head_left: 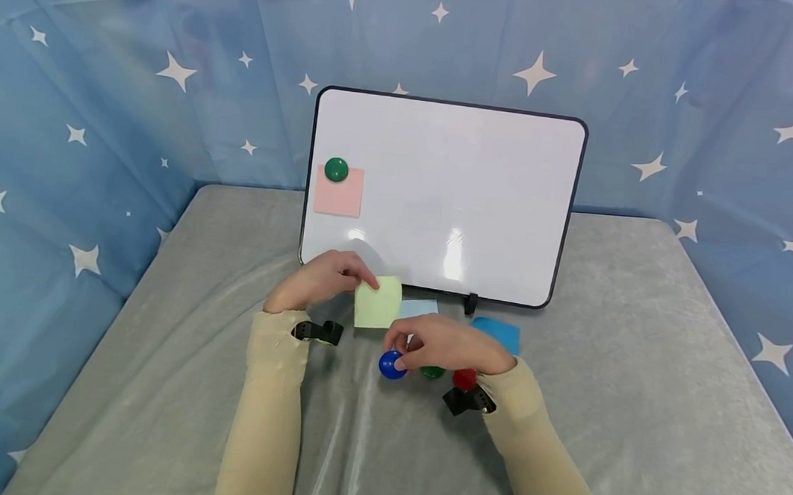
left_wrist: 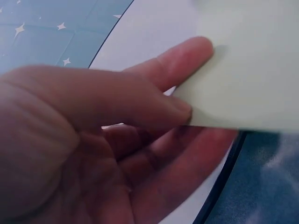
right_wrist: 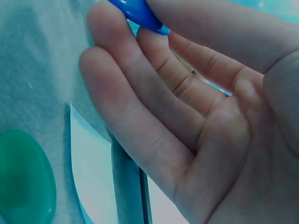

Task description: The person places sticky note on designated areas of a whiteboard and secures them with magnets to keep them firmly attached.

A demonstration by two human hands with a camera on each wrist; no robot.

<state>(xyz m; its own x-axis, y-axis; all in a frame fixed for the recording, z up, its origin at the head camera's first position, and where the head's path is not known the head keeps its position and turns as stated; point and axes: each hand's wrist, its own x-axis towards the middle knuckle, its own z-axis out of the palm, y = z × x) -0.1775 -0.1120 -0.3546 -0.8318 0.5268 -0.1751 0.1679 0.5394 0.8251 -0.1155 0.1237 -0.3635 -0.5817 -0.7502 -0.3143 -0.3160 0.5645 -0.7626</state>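
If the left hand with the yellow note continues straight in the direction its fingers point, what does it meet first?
Probably the whiteboard: the left hand, pinching the yellow note, points toward its lower part, and nothing shows between them. Depth is hard to judge.

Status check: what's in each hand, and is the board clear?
Left hand pinches yellow note. Right hand pinches blue magnet. Whiteboard carries a pink note under a green magnet, otherwise bare.

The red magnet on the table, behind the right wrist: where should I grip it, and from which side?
Grip the red magnet by its round rim with thumb and fingertip, coming from above. It seems to sit flat on the cloth, and the green magnet lies close on one side, so a sideways approach looks crowded.
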